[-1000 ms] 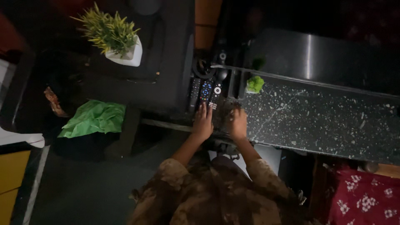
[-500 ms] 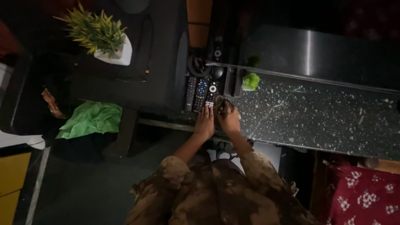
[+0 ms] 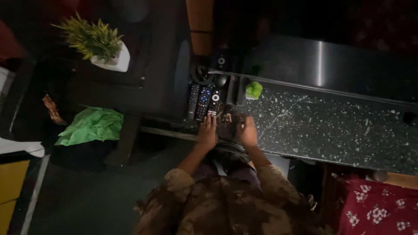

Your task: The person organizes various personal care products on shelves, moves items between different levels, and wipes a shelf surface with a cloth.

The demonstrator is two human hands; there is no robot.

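hands on the dark bundle at the counter's near edge

while your left hand (image 3: 207, 132) and right hand (image 3: 248, 132) rest on the dark bundle (image 3: 228, 126), just below the three remotes (image 3: 203, 101), i cannot tell if your fingers are clenched. handle it slowly, and keep it from the small green plant (image 3: 253, 90).
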